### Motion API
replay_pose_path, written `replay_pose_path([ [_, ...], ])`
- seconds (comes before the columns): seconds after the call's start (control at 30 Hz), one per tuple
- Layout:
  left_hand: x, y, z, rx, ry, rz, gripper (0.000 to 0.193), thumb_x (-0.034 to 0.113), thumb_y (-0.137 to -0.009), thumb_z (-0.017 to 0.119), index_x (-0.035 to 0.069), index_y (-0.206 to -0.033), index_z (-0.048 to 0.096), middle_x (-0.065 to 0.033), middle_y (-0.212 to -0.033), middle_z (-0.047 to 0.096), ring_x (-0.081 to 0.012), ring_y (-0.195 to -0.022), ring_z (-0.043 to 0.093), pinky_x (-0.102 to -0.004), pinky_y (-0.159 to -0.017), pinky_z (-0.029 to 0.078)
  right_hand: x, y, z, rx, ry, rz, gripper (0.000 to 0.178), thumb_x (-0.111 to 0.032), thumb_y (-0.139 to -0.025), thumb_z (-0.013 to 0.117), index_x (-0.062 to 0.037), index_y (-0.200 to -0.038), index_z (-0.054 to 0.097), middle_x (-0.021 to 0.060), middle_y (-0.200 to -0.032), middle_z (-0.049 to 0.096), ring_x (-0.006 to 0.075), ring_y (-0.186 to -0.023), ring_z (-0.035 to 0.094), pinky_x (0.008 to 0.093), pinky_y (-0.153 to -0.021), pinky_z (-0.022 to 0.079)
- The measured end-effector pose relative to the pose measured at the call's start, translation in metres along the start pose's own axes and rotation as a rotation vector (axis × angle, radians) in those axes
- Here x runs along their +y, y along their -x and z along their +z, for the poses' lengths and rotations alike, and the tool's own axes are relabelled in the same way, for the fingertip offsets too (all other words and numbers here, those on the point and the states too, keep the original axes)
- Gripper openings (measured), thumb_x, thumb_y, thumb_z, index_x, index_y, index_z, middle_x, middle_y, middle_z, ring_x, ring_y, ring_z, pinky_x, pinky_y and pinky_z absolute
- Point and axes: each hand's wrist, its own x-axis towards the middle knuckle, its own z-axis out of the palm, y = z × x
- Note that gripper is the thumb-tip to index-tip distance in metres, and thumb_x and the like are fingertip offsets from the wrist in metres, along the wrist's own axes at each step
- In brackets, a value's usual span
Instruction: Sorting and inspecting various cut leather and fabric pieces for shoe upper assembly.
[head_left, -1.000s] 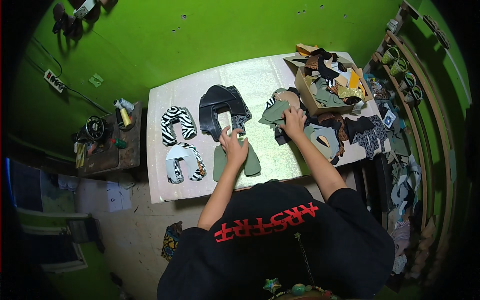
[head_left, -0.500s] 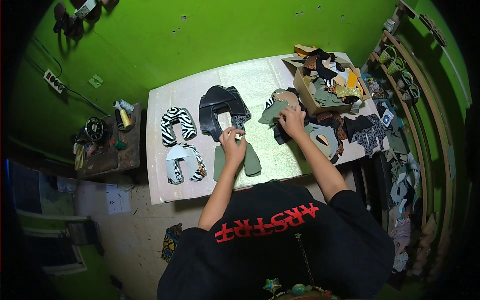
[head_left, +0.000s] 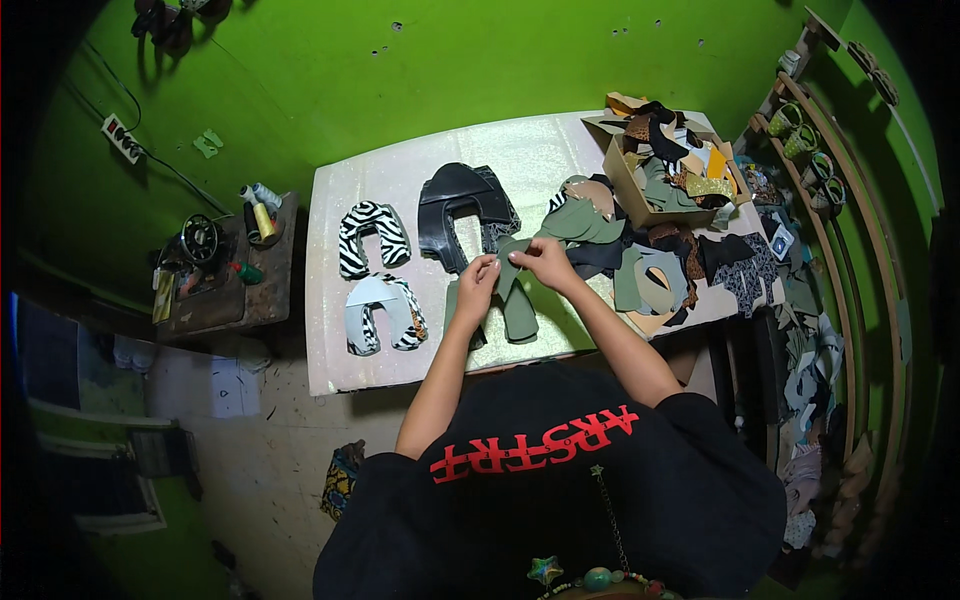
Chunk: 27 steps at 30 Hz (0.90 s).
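Both my hands meet over the near middle of the table, closed on a small olive-green cut piece (head_left: 510, 246) of leather or cloth. My left hand (head_left: 478, 280) pinches its left side, while my right hand (head_left: 546, 262) grips its right side with thumb and fingers. Just beneath lie U-shaped olive-green pieces (head_left: 519, 318), partly hidden by my left hand. Beyond my left hand sits a stack of black U-shaped pieces (head_left: 462, 200). To the left are a zebra-print U-shaped stack (head_left: 373, 240) and another, partly covered in pale grey (head_left: 372, 292). More olive-green pieces (head_left: 582, 222) lie beyond my right hand.
A cardboard box (head_left: 628, 185) full of mixed scraps stands at the table's far right. Loose black, patterned and green cut pieces (head_left: 740, 262) spread along the right edge. A sewing machine (head_left: 200, 238) stands on a small table at left; a wooden rack (head_left: 835, 260) lines the right wall.
My right hand has come left and nearer from the olive-green pile with a green piece. My left hand has shifted slightly right and now grips that piece too.
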Motion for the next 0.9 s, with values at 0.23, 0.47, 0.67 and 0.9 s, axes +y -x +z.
replay_pose_path([
  [0.23, 0.011, -0.001, -0.003, 0.094, -0.163, 0.119, 0.023, 0.023, -0.087, 0.052, 0.001, -0.089, 0.059, 0.0004, -0.073, 0.057, -0.0051, -0.061, 0.05, -0.019, -0.053, 0.04, -0.011, 0.018, 0.012, -0.106, -0.068, -0.052, 0.02, -0.011, -0.07, 0.069, 0.0007, -0.084, 0.06, -0.0011, -0.066, 0.054, 0.0053, -0.056, 0.048, 0.0225, -0.052, 0.041],
  [0.47, 0.005, -0.006, 0.002, 0.036, 0.079, -0.228, 0.022, 0.021, -0.087, 0.05, 0.001, -0.086, 0.058, -0.0045, -0.073, 0.059, -0.0098, -0.056, 0.056, -0.0229, -0.052, 0.051, -0.02, 0.03, 0.005, 0.15, 0.057, -0.332, 0.017, -0.005, -0.066, 0.067, -0.0014, -0.082, 0.06, 0.0054, -0.084, 0.056, 0.0125, -0.069, 0.053, 0.0236, -0.058, 0.043],
  [0.67, 0.019, -0.01, 0.013, 0.077, 0.229, -0.196, 0.024, 0.019, -0.089, 0.046, -0.003, -0.095, 0.053, -0.0105, -0.085, 0.06, -0.0172, -0.07, 0.062, -0.0269, -0.063, 0.054, 0.016, 0.023, -0.023, 0.367, -0.278, -0.117, 0.015, -0.006, -0.074, 0.063, -0.0005, -0.085, 0.054, -0.0001, -0.067, 0.053, 0.0055, -0.057, 0.05, 0.0199, -0.051, 0.04],
  [0.9, 0.014, -0.013, 0.001, 0.158, 0.238, -0.167, 0.02, 0.008, -0.085, 0.049, 0.0, -0.103, 0.049, -0.0094, -0.09, 0.058, -0.0157, -0.076, 0.059, -0.0269, -0.068, 0.053, 0.036, 0.009, -0.057, 0.562, -0.392, 0.033, 0.033, -0.004, -0.076, 0.059, -0.0012, -0.104, 0.042, 0.0112, -0.09, 0.053, 0.0136, -0.054, 0.057, 0.0223, -0.05, 0.045],
])
